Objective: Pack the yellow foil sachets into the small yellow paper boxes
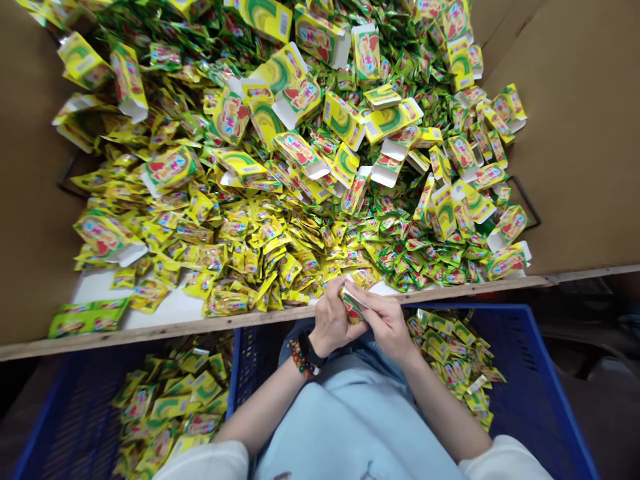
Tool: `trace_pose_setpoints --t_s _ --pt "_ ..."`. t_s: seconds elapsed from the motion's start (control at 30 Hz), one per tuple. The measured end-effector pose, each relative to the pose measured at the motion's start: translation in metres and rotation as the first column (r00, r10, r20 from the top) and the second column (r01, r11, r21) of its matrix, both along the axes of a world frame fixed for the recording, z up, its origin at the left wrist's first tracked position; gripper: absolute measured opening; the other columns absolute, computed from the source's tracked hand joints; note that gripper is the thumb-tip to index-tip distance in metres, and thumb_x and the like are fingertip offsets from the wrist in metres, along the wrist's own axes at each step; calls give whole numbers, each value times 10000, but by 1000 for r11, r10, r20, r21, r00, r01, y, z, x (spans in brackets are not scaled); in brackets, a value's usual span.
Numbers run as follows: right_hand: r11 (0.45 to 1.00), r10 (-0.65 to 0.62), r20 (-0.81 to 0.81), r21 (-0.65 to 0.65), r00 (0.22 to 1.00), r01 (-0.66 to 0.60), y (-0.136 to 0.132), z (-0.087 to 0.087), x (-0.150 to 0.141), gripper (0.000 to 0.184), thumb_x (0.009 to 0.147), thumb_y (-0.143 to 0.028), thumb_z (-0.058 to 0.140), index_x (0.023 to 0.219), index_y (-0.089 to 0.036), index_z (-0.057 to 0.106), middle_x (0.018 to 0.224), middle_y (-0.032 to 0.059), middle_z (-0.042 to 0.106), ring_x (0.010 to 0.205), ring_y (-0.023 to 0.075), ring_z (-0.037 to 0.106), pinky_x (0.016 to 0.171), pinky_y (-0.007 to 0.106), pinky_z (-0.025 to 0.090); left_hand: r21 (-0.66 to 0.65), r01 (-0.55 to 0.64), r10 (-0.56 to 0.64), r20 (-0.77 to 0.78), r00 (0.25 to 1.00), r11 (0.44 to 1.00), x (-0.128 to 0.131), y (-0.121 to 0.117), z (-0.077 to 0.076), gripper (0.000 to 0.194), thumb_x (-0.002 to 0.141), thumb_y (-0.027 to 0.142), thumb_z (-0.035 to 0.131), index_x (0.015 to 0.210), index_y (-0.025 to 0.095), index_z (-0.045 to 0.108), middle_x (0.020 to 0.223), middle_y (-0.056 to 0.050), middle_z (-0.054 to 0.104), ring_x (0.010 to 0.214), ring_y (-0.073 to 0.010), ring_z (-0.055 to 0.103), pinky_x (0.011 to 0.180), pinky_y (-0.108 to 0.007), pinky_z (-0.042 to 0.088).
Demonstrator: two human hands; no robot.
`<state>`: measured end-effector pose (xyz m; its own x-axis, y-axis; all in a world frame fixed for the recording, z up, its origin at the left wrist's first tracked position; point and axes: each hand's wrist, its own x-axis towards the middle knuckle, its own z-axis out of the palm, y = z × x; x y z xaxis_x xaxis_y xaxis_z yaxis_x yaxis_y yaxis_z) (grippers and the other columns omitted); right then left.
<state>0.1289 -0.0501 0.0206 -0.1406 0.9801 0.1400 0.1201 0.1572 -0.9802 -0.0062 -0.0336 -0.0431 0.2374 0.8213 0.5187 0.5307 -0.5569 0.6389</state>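
Close to my body, just over the table's front edge, both hands hold one small candy box (352, 308). My left hand (330, 319) is wrapped around its left side. On its right side, the fingers of my right hand (384, 321) pinch near the white top. Its contents cannot be seen. Beyond my hands lies a heap of small wrapped sachets: yellow sachets (245, 257) toward the left and middle, green sachets (400, 257) toward the right. Yellow-and-green boxes, several with white flaps raised, such as the box (367, 53), lie scattered on the heap.
Brown cardboard walls (575, 133) flank the heap. A wooden edge (165, 327) runs along the table front. Below it, a blue crate (530, 373) on the right and another blue crate (55, 407) on the left hold many filled-looking boxes. Joined green sachets (89, 317) lie at the left edge.
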Motion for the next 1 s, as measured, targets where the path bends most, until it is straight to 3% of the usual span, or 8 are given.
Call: trace_pose_setpoints --t_s 0.17,0.23,0.37,0.63,0.77,0.87,0.97,1.0 --pt "989 -134 31 65 991 131 0 0 -11 336 849 -231 630 1178 -254 696 1192 44 706 1097 258 687 973 415 553 -69 -1 0 -22 1000 998 1 -2 3 463 884 349 445 1291 145 365 1088 -158 590 983 -286 634 769 -397 542" --pt "977 -212 22 15 977 212 2 0 -15 284 860 -230 623 1124 -248 726 1119 42 736 997 251 727 899 394 593 -65 -41 39 -35 999 997 2 -1 3 462 874 357 468 1271 141 372 1038 -138 591 911 -261 642 725 -379 543" --pt "976 -217 10 -31 976 217 4 0 -16 259 869 -233 609 1092 -257 740 1103 32 742 1002 263 725 899 421 595 -56 -54 53 -29 998 997 4 0 3 490 846 388 497 1245 128 379 1006 -132 590 860 -248 638 680 -372 546" --pt "948 -141 197 310 970 75 1 -17 -16 389 889 -198 585 1267 -266 639 1182 62 719 1086 233 692 923 383 589 -27 -36 38 49 998 999 4 -2 1 406 888 332 412 1251 150 386 1043 -156 588 947 -271 628 785 -413 544" --pt "924 -201 282 373 938 86 -15 -14 0 363 913 -168 531 1232 -275 665 1120 61 745 984 208 729 837 332 614 -30 115 -116 -19 993 993 -4 1 17 535 893 427 439 1352 161 367 1113 -154 583 1010 -279 608 821 -405 531" --pt "938 -311 473 290 825 187 -33 -3 47 307 906 -194 531 1145 -252 714 1012 76 771 874 218 744 782 340 609 46 79 -69 -181 981 996 -27 14 42 720 822 546 565 1407 166 385 1183 -155 554 1076 -306 547 908 -453 480" --pt "921 -354 796 208 490 329 -37 3 97 226 875 -321 598 1007 -230 756 947 104 772 821 273 733 740 403 593 82 -211 227 -349 909 974 -54 36 61 489 862 384 591 1309 194 539 1245 -166 525 1135 -333 471 957 -502 397" --pt "918 -355 832 223 426 329 -33 1 107 250 868 -351 606 1019 -213 750 977 121 764 866 290 723 762 425 584 80 -260 270 -395 878 962 -60 43 64 381 874 322 579 1235 200 597 1273 -169 514 1152 -338 452 958 -506 384"
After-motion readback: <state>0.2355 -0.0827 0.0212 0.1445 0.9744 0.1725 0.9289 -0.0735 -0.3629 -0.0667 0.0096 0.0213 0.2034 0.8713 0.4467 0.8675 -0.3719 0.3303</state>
